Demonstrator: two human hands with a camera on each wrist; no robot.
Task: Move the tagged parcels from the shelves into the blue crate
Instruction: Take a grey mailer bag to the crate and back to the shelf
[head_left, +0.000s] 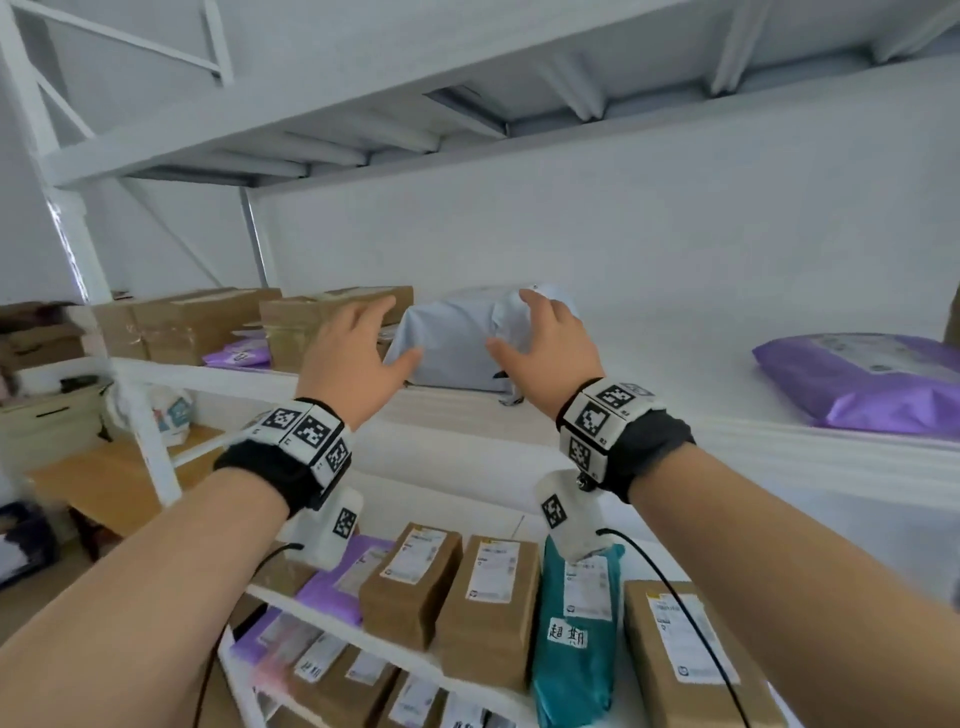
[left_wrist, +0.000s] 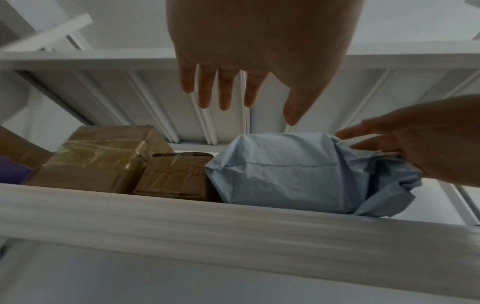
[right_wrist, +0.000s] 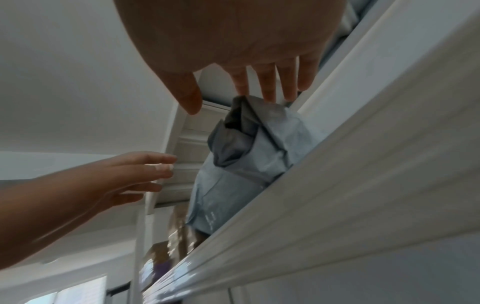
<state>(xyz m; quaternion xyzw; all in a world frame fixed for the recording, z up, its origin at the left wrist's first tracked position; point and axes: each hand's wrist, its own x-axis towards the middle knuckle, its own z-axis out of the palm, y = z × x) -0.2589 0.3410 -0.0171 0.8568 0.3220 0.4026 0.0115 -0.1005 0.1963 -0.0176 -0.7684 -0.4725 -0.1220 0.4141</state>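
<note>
Presently I have both hands raised to the upper shelf (head_left: 675, 415), reaching for a pale blue parcel (head_left: 457, 338) that lies on that shelf beside 2 brown cartons (left_wrist: 103, 158). My left hand (head_left: 353, 353) is spread wide with straight fingers and holds nothing; it sits just short of the parcel's left end. My right hand (head_left: 545, 348) is likewise spread wide, and its fingertips (right_wrist: 269, 96) touch or nearly touch the crumpled right end of the wrap; I cannot tell which. No grip is made, so I judge this parcel not yet lifted.

Remaining work appears considerable: a purple mailer (head_left: 872, 384) lies well apart on the same shelf, and the lower shelf carries several labelled cartons and a teal bag (head_left: 576, 639) with a handwritten sticker.

Limits of inspection: the blue crate is not in any view, so I cannot state what it already holds. No tag is visible on the pale blue parcel from these angles. Labels below are too small to read, and the right wrist view is blurred along the shelf edge.
</note>
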